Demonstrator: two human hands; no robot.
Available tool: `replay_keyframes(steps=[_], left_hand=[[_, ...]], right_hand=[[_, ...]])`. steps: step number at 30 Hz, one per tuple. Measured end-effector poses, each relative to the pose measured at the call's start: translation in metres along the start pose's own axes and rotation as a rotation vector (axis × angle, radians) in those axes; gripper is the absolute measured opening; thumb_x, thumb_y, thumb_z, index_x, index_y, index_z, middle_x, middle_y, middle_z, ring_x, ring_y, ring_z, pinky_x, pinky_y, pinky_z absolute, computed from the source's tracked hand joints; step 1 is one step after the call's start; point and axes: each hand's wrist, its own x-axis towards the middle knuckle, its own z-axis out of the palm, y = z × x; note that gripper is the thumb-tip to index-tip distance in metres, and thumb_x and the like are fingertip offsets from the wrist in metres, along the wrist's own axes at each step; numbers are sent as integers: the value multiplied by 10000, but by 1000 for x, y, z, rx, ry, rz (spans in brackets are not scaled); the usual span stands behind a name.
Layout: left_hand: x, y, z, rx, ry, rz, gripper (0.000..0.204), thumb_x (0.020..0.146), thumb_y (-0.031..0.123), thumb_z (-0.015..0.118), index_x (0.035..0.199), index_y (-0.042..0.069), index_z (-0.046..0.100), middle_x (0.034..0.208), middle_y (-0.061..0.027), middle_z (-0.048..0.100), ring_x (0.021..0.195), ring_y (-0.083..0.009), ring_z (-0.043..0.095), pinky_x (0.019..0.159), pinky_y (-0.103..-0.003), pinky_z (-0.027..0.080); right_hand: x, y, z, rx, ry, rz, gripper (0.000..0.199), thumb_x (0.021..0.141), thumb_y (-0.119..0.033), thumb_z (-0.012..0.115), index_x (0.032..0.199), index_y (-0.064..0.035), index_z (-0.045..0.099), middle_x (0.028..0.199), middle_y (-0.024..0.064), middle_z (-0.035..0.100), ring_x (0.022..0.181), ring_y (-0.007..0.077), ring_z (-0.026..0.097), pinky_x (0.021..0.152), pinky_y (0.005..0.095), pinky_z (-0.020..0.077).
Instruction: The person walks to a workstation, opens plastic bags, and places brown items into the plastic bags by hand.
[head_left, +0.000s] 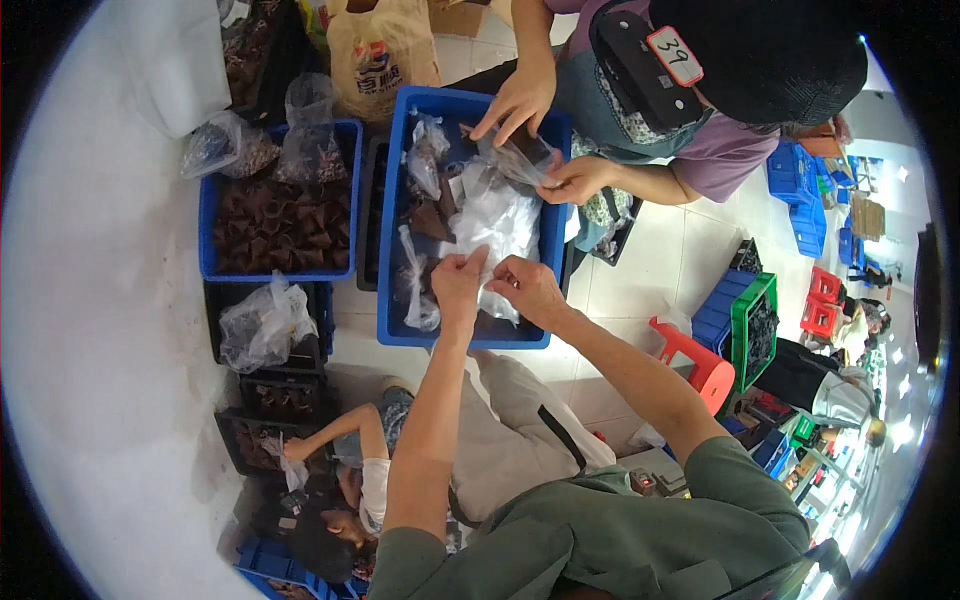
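Both my hands are over a blue plastic bin (388, 215). My left hand (458, 288) is closed, fingertips pinching the near edge of a whitish translucent plastic bag (498, 215). Just to its right, my right hand (528, 290) pinches the same crumpled plastic, thumb and forefinger together. Glare hides the bag's exact outline. Beside my left hand lies a gathered clear bag (420, 290), and another filled clear bag (427, 160) is farther back. Dark brown folded pieces (430, 221) lie among the bags. Across the bin, a co-worker's hands (520, 105) handle a clear bag (520, 160) with brown contents.
A second blue bin (205, 225) at the left holds many brown cone-shaped pieces, with filled bags on its rim. Black crates (265, 400) stand nearer, beside another person (345, 520). A red stool (695, 365) and a green crate (755, 335) are on the right.
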Motion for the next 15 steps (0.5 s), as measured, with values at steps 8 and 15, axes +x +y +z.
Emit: replay_keyframes(steps=[8, 15], left_hand=[[14, -1, -20, -51, -53, -40, 516, 809, 407, 769, 620, -12, 535, 543, -4, 497, 521, -103, 448, 509, -306, 378], [15, -8, -11, 334, 236, 324, 429, 831, 357, 727, 714, -6, 530, 578, -126, 537, 556, -257, 517, 576, -410, 428]], right_hand=[[2, 15, -19, 283, 178, 175, 149, 895, -161, 650, 894, -24, 711, 719, 55, 678, 620, 154, 616, 588, 300, 489], [-18, 59, -49, 703, 488, 360, 231, 969, -217, 589, 908, -5, 658, 766, 40, 661, 647, 104, 564, 586, 255, 456]])
